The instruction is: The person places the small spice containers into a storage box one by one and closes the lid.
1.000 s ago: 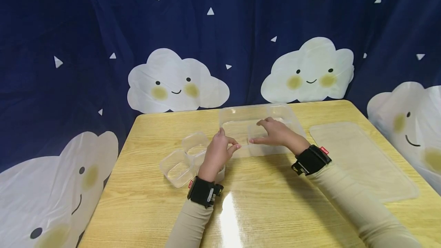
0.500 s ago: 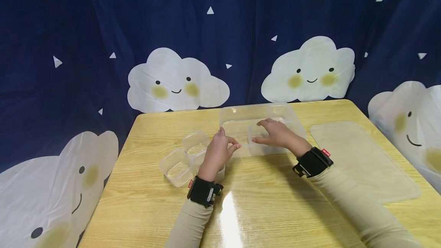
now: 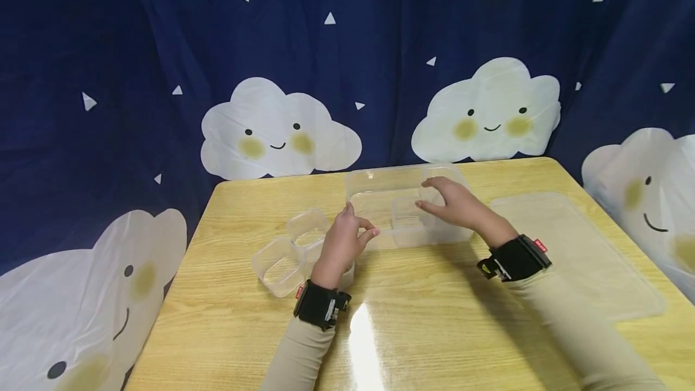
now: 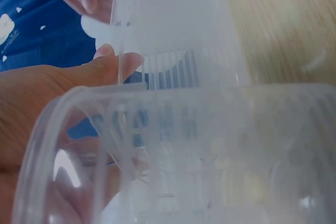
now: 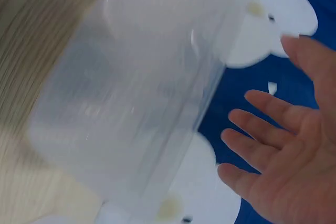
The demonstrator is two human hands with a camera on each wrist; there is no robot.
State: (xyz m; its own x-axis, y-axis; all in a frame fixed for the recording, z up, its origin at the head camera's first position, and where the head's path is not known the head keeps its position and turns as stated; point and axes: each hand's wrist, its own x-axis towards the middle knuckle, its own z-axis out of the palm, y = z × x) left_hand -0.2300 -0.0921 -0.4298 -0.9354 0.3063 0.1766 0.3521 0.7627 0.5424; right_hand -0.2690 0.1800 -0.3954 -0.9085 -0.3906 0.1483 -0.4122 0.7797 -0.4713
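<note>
A large clear plastic box (image 3: 380, 183) stands near the table's far edge. My left hand (image 3: 342, 240) holds its near left rim between thumb and fingers; in the left wrist view a small bin (image 4: 236, 108) in the foreground partly covers that hand. Inside the box sits a small clear bin (image 3: 407, 213) by the near wall; beside it, partly behind my right hand (image 3: 456, 204), I cannot make out the contents well. My right hand hovers over the box's right part, fingers spread, holding nothing. In the right wrist view its fingers (image 5: 262, 129) are apart from the box wall.
Several small clear bins (image 3: 279, 264) stand grouped on the wooden table (image 3: 217, 330) left of my left hand, one partly hidden behind its wrist. A flat translucent lid (image 3: 575, 252) lies to the right. A dark blue curtain (image 3: 380, 35) hangs behind the table.
My right hand has moved right and slightly up, away from the small bin inside the box, uncovering more of it. My left hand stays on the rim.
</note>
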